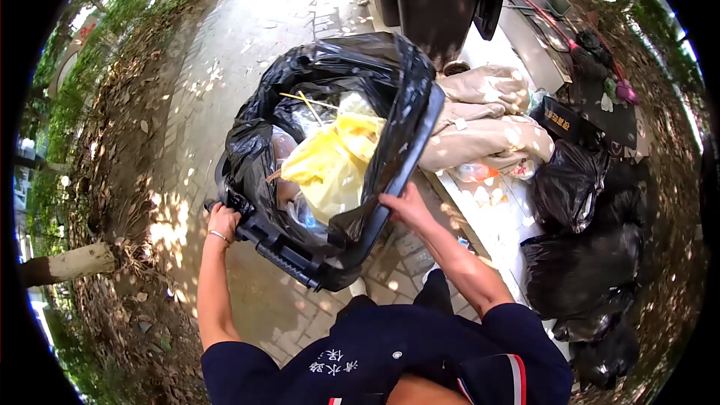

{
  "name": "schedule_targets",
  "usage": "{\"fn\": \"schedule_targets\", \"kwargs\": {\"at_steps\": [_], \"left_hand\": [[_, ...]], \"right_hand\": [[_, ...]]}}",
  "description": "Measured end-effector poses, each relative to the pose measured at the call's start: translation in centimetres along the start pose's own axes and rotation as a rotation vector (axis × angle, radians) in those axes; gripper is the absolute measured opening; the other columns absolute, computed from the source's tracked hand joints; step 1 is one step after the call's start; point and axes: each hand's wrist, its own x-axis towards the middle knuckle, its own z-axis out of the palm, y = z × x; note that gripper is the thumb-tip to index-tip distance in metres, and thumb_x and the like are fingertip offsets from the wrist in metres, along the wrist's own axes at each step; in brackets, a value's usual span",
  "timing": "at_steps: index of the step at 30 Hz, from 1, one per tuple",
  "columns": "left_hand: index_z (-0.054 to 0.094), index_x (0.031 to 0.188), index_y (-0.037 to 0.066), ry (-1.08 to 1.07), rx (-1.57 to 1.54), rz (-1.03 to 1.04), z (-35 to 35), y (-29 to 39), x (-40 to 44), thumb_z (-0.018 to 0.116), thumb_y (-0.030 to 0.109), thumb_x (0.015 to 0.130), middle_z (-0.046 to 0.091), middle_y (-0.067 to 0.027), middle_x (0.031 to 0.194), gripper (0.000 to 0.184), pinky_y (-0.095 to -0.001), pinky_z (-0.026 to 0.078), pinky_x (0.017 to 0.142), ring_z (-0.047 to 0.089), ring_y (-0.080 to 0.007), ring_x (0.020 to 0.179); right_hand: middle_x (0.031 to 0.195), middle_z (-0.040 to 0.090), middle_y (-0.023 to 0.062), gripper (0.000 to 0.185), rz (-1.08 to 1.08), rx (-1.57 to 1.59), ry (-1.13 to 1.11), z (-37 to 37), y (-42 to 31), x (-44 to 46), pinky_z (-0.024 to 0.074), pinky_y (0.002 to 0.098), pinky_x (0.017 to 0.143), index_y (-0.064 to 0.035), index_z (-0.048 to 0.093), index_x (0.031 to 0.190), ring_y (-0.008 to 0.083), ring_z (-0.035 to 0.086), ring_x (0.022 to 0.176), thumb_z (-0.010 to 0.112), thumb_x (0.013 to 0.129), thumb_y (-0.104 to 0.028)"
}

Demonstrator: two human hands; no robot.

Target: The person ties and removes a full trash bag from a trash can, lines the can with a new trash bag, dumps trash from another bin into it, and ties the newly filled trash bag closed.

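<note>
A black wheeled trash bin (281, 255) stands right in front of my body, lined with a black garbage bag (251, 116) folded over its rim. Inside lies a yellow plastic bag (330, 165) among clear plastic and other litter. At the bin's near left corner, my left hand (223, 223) wraps round the handle; a bracelet circles that wrist. On the opposite side, my right hand (406, 206) grips the rim, its thumb side against the edge and some fingers hidden.
A second black bin (442, 11) stands ahead on the right. Beige cloth bundles (487, 131) and several full black garbage bags (585, 266) lie along the right. Long-handled tools (551, 19) rest beyond them. A tree trunk (71, 264) is at left, beside the paved path (202, 105).
</note>
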Motion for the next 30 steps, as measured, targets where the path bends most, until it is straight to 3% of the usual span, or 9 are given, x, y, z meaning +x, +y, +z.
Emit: {"fn": "schedule_targets", "kwargs": {"at_steps": [8,11,13,16,19,20,23,26,30], "left_hand": [[0.054,0.069,0.013,0.035,0.129,0.045,1.2,-9.0,2.1,0.045,0.01,0.069,0.054,-0.0034,0.085,0.01,-0.038,0.021,0.095,0.044,-0.0181,0.097],[0.047,0.1,0.009,0.519,0.136,-0.213,2.5,-7.1,-2.4,0.045,0.004,0.069,0.045,-0.0148,0.102,0.031,-0.0392,0.027,0.091,0.042,-0.028,0.099],[0.04,0.11,0.009,0.227,-0.42,-0.257,0.3,-3.1,-7.9,0.06,0.004,0.058,0.042,-0.0177,0.111,0.057,-0.0385,0.037,0.081,0.04,-0.0356,0.1],[0.014,0.124,-0.001,0.231,-1.206,-0.016,-2.1,5.1,-13.8,0.076,0.021,0.044,0.035,-0.0181,0.119,0.103,-0.0319,0.028,0.093,0.035,-0.0252,0.111],[0.006,0.123,-0.007,0.482,-1.205,-0.08,-4.9,10.3,-12.8,0.08,0.037,0.034,0.027,-0.0222,0.123,0.124,-0.0366,0.021,0.096,0.029,-0.0325,0.114],[0.008,0.123,-0.008,0.49,-0.87,-0.252,-6.9,11.8,-12.1,0.079,0.038,0.035,0.022,-0.0258,0.125,0.122,-0.0398,0.019,0.097,0.024,-0.0387,0.115],[0.038,0.112,0.001,0.713,-0.639,-0.172,-6.5,12.8,-8.6,0.071,0.021,0.056,0.031,-0.0216,0.122,0.069,-0.0418,0.025,0.092,0.029,-0.0411,0.11],[0.052,0.085,0.0,1.038,-1.177,-0.059,-3.8,12.8,-6.0,0.053,-0.007,0.06,0.055,-0.0141,0.093,0.026,-0.0312,0.039,0.078,0.052,-0.0294,0.09],[0.046,0.082,0.001,1.069,-2.099,-0.533,-5.6,12.3,-5.5,0.03,0.011,0.086,0.056,-0.0074,0.074,0.02,-0.023,0.04,0.061,0.049,-0.013,0.061]], "right_hand": [[0.089,0.05,0.0041,0.039,0.16,0.145,-0.144,9.8,10.4,-8.4,0.0404,0.0214,0.059,-0.0004,0.039,0.106,0.0104,0.047,0.072,0.056,0.072,-0.012],[0.107,0.047,0.0109,0.056,0.396,-0.312,-0.658,6.4,7.7,-10.3,0.0399,0.0222,0.074,0.0022,0.033,0.118,0.0143,0.047,0.089,0.059,0.074,-0.022],[0.106,0.05,0.015,0.05,0.246,-0.416,-0.75,2.4,4.4,-11.5,0.0426,0.0246,0.074,0.0029,0.037,0.115,0.0167,0.05,0.095,0.058,0.075,-0.02],[0.097,0.054,0.0124,0.06,0.059,-0.521,-0.191,-6.3,0.5,-8.0,0.0424,0.0276,0.075,0.0002,0.037,0.113,0.0176,0.052,0.089,0.068,0.063,-0.014],[0.126,0.017,0.024,0.105,-0.54,-0.778,0.278,-4.8,-3.2,-4.4,0.0234,0.0354,0.095,-0.0041,-0.001,0.127,0.0285,0.023,0.117,0.072,0.053,-0.016],[0.129,0.01,0.0254,0.108,-0.621,-0.89,0.297,-4.7,-3.1,-2.1,0.0202,0.0344,0.097,-0.0038,-0.005,0.128,0.0287,0.017,0.12,0.072,0.052,-0.017],[0.109,0.044,0.0143,0.065,-0.452,-0.532,-0.034,-2.2,-2.4,3.3,0.0346,0.0284,0.084,0.0009,0.032,0.117,0.0201,0.043,0.098,0.064,0.064,-0.016],[0.081,0.056,0.0048,0.019,-0.733,-0.489,0.139,2.6,-3.9,2.5,0.0385,0.0254,0.072,0.0021,0.053,0.089,0.0132,0.05,0.076,0.053,0.073,-0.008],[0.083,0.055,0.0082,0.017,-0.884,-0.158,0.309,6.9,-5.3,-0.1,0.0391,0.0279,0.07,0.002,0.049,0.09,0.0174,0.05,0.075,0.051,0.078,-0.01]]}}
